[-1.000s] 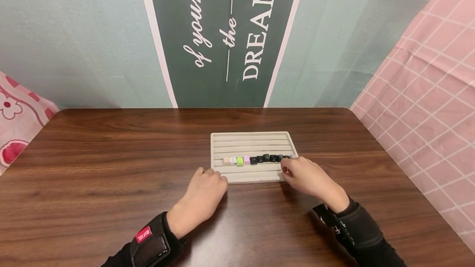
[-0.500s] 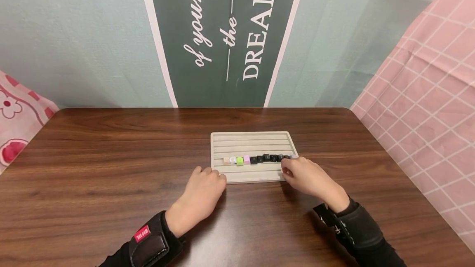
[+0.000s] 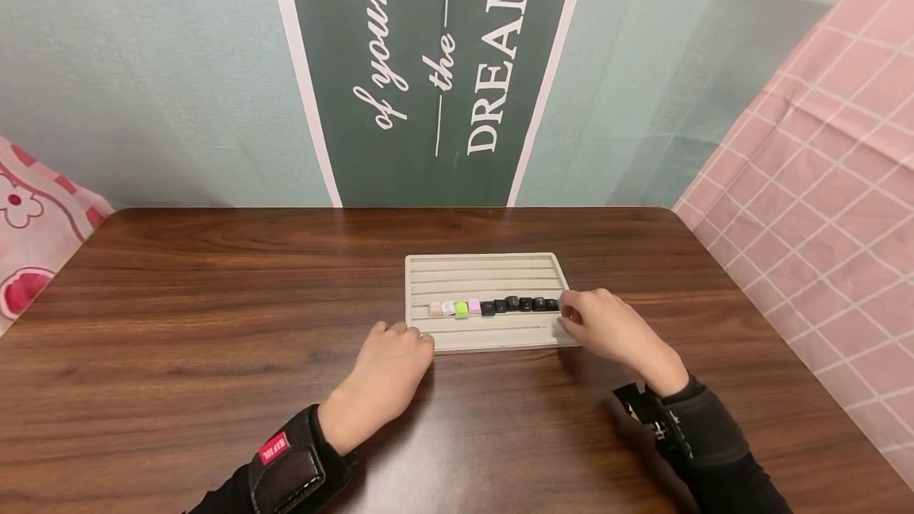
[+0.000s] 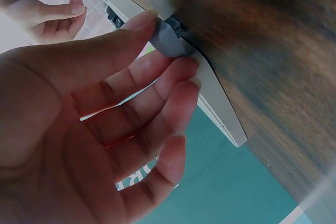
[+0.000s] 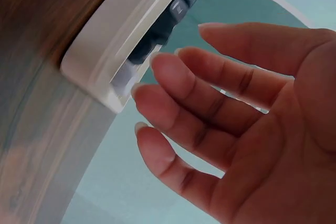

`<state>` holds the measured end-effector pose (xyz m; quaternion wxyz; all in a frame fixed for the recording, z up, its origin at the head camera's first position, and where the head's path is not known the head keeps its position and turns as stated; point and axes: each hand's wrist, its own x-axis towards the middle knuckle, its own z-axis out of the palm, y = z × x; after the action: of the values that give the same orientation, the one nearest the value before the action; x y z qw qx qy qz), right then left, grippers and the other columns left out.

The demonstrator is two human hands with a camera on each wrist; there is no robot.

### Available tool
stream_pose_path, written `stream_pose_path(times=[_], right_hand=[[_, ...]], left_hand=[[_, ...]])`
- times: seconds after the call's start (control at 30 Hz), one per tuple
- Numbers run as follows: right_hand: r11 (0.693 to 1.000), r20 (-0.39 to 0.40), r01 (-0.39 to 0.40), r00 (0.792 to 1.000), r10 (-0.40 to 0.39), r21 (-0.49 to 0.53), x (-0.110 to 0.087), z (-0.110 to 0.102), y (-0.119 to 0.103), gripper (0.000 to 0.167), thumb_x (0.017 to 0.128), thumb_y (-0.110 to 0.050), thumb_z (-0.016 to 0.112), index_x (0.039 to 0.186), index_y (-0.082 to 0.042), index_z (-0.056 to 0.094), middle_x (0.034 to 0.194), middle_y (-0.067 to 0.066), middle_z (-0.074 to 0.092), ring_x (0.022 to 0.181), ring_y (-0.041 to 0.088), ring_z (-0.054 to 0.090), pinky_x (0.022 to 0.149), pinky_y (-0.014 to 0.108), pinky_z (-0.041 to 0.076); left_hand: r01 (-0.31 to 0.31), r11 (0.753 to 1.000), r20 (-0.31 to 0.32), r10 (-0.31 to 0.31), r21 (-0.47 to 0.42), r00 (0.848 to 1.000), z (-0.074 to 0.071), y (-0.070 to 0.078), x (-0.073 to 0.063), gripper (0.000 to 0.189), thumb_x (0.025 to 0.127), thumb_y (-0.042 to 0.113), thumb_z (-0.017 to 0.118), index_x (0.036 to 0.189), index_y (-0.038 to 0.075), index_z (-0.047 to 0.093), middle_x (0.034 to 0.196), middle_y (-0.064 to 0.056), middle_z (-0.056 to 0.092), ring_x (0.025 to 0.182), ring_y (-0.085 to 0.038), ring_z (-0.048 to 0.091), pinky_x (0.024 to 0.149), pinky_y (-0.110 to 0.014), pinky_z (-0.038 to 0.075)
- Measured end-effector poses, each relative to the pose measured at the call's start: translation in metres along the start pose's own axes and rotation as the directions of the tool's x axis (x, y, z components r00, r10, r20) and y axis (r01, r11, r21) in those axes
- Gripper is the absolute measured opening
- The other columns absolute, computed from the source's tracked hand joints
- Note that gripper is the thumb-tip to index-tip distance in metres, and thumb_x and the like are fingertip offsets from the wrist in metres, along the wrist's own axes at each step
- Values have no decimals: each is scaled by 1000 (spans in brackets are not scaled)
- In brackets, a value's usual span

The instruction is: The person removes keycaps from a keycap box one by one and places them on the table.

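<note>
A row of keycaps (image 3: 501,306) runs across a cream slotted tray (image 3: 493,335); pale, lime green and pink ones lie at the left, several black ones at the right. My left hand (image 3: 391,367) is at the tray's near left corner. Between its thumb and fingers it pinches a grey keycap (image 4: 170,40), hidden in the head view. My right hand (image 3: 610,327) is at the tray's right edge, beside the row's end. In the right wrist view its fingers are relaxed, thumb apart, holding nothing. A pale translucent keycap (image 5: 125,78) ends the row by its fingertips.
The tray lies on a brown wood-grain table (image 3: 214,300). Behind stands a teal backdrop (image 3: 178,101) with a dark lettered panel (image 3: 428,173). Pink checked cloth (image 3: 807,181) hangs at the right, and patterned pink cloth (image 3: 36,236) at the left.
My right hand has shifted right along the tray, uncovering more of the black keycaps at the row's right end. My left hand has barely moved.
</note>
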<state>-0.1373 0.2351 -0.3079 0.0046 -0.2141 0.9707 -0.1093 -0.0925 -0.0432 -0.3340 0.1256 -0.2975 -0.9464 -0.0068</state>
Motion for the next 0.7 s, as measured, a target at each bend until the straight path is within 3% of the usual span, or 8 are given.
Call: stream_pose_path(times=[0.3,0.5,0.7], right_hand=[[998,17,-60,998,59,30,3,-3,18,14,84,-9,62,72,-11,54,59,-4,47,52,11,42,49,29,34],[994,65,-111,992,110,15,5,-1,28,12,84,-9,60,74,-9,56,63,-1,49,55,14,43,50,29,35],[991,110,-131,986,128,16,6,2,35,16,85,-10,60,70,-9,54,62,0,47,54,14,41,50,29,34]], left_hand=[[-3,1000,-17,3,-5,1000,-2,0,-2,15,67,-2,67,65,8,56,62,-5,53,59,-20,51,52,-30,31],[-10,999,-29,9,-32,1000,-6,0,-2,18,69,11,74,66,7,56,61,-5,52,57,-20,50,50,-29,31],[13,997,11,-12,-75,1000,-11,-2,0,22,69,16,76,70,6,57,64,-5,54,61,-20,52,52,-30,34]])
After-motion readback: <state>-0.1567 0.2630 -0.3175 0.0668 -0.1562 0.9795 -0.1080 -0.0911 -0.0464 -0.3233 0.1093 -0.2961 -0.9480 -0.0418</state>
